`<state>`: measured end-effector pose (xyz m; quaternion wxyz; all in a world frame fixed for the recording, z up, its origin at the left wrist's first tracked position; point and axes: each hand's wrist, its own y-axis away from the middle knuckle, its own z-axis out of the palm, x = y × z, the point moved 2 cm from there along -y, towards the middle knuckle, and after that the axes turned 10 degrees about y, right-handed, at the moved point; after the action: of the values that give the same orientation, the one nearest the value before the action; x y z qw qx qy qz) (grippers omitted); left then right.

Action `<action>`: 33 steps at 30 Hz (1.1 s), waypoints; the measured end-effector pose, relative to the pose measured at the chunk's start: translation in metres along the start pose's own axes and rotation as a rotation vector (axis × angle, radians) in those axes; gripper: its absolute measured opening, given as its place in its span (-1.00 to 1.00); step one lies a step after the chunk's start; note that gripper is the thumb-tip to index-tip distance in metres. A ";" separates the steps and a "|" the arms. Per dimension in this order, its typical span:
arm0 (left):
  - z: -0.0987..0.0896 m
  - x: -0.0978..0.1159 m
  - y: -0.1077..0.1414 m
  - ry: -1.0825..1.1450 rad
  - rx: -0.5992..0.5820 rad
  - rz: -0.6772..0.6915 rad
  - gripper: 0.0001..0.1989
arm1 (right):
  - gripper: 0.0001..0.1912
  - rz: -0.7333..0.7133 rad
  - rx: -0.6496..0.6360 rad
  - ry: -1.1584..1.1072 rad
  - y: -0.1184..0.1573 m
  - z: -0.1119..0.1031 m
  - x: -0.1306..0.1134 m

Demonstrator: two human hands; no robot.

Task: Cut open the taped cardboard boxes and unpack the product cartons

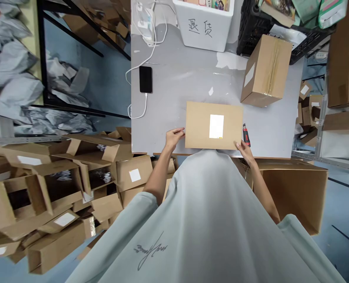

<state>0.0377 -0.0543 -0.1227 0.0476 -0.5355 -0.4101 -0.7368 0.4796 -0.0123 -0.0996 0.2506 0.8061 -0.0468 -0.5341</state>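
A flat brown cardboard box point(199, 125) with a white label point(216, 126) lies at the front edge of the grey table, right before my body. My left hand point(173, 138) is at the box's left side, its fingers stretched out and apart, with the tips at or just beside the edge. With the thumb on top of the lower right corner, my right hand point(245, 152) grips the box; its other fingers are partly hidden. A red and black utility knife point(246, 135) lies on the table close to my right hand.
A taped carton point(265, 70) stands at the right, by a black crate point(251, 31). A white bin point(206, 27) sits at the back. On the left lies a phone point(145, 79) with a white cable. Opened cartons point(134, 173) crowd the floor; a large open box point(292, 196) stands right.
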 end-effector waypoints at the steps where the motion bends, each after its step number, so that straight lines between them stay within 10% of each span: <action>1: -0.002 -0.005 0.002 0.001 0.007 -0.011 -0.69 | 0.04 0.007 -0.012 0.002 0.006 0.002 0.003; 15: -0.007 -0.022 0.022 -0.089 -0.045 -0.035 -0.73 | 0.12 0.086 0.020 0.080 0.010 0.023 0.013; 21: -0.005 0.022 0.039 -0.086 -0.095 0.083 -0.90 | -0.19 -0.102 0.148 0.089 0.025 0.001 -0.043; 28: 0.018 0.097 0.056 -0.022 -0.221 0.395 -0.63 | -0.29 -0.237 0.419 0.200 0.026 -0.030 -0.127; 33: 0.035 0.102 0.045 -0.128 -0.202 0.402 -0.67 | -0.25 -0.251 0.439 0.325 -0.007 -0.033 -0.135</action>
<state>0.0440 -0.0233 -0.0103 0.1134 -0.6541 -0.2212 -0.7144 0.4502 0.0516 0.0200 0.0065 0.9153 -0.0206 -0.4021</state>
